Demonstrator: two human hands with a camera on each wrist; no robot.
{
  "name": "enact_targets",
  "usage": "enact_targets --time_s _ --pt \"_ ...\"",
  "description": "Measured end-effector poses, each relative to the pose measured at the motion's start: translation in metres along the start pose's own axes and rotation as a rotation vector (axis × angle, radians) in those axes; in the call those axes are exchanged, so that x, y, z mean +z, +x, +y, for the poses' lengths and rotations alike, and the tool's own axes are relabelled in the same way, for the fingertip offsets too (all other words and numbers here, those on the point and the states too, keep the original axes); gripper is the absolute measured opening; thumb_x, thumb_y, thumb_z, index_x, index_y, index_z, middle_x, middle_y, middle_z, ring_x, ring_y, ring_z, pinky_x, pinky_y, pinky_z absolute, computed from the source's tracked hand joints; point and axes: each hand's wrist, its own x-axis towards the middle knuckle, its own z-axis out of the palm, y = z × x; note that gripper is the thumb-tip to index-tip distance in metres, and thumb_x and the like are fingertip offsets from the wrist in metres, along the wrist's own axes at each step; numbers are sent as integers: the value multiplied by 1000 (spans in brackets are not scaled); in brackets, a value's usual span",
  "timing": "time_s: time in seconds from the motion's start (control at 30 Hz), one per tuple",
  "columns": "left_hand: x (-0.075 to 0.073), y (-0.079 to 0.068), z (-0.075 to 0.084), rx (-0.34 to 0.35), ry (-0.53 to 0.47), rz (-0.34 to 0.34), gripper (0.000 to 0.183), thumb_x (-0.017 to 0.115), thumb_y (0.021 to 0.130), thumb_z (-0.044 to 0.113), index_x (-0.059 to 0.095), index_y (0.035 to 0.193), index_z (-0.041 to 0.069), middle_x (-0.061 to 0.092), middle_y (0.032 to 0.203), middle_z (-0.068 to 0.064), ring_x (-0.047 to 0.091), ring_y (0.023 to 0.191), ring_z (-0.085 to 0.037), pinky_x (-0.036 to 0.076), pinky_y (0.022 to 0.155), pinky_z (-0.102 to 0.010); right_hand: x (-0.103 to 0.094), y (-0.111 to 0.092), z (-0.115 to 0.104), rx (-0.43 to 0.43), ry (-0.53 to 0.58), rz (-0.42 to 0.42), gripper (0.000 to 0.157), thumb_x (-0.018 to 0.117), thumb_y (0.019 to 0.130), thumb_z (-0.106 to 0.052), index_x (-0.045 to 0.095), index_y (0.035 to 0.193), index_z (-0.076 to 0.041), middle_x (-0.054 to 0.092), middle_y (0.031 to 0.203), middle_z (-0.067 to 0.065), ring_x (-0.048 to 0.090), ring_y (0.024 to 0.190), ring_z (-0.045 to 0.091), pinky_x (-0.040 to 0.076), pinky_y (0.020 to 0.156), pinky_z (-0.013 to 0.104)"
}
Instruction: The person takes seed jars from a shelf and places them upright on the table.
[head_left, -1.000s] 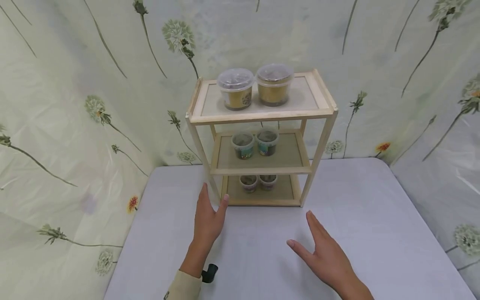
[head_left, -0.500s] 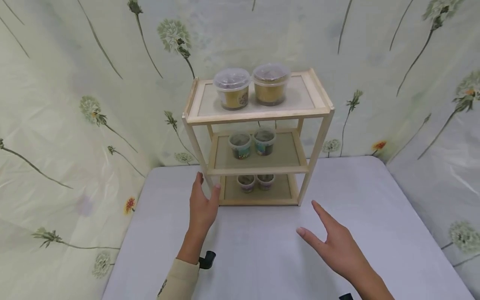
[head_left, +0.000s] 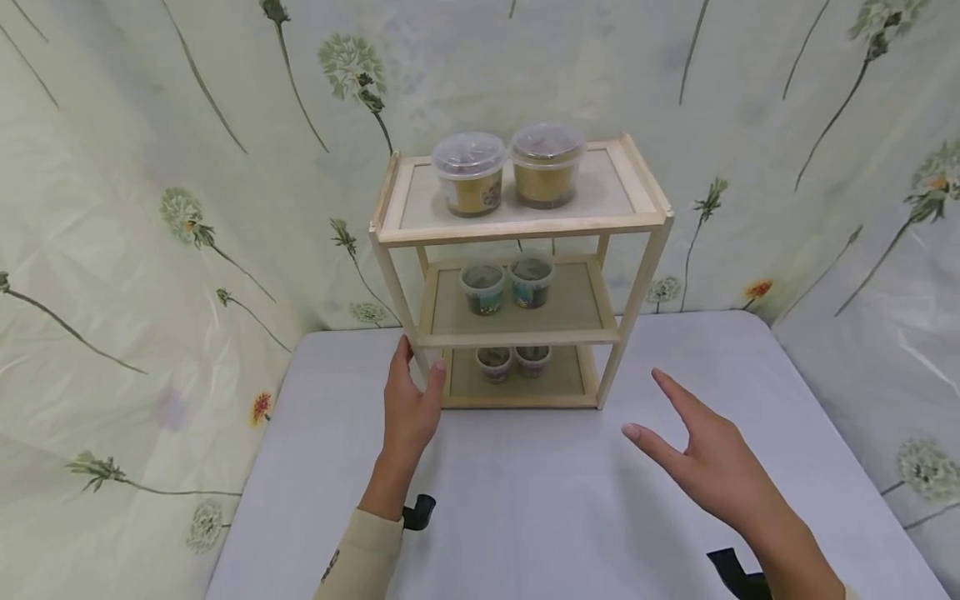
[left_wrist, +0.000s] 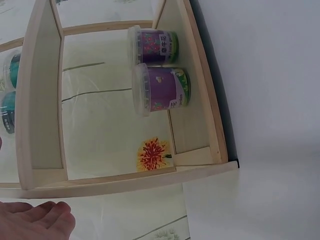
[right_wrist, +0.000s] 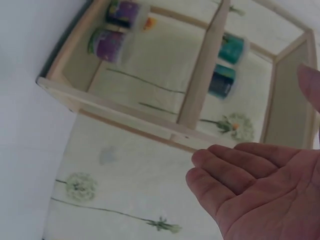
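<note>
A three-tier wooden shelf (head_left: pixel 517 339) stands on the table. My left hand (head_left: pixel 411 415) is at its left front post, thumb to the front and fingers along the outer side. In the left wrist view the left hand's fingers (left_wrist: pixel 45 217) lie just beside the post, with no grip visible. My right hand (head_left: pixel 712 458) is held right of the shelf, fingers straight and thumb spread. Two large lidded tubs (head_left: pixel 470 173) are on top, two teal tubs (head_left: pixel 482 287) in the middle. Two small purple tubs (left_wrist: pixel 162 89) sit on the bottom tier.
A white cloth covers the table (head_left: pixel 525 500). A floral curtain (head_left: pixel 225 250) hangs behind and on both sides, close to the shelf's back. The right wrist carries a black strap (head_left: pixel 738 575), as does the left.
My left hand has moved forward and up along the left post. My right hand has gone right and forward, farther from the shelf's front. The shelf and tubs stay in place.
</note>
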Motion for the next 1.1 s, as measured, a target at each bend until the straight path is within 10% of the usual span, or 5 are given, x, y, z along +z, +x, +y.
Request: enact_targets --time_s 1.1 --pt "1 37 2 168 0 82 48 64 106 19 49 148 1 62 142 -16 62 128 -31 51 104 -51 -59 12 -34 -151 -79 72 90 71 100 -47 19 169 -20 29 169 16 34 148 47 35 106 71"
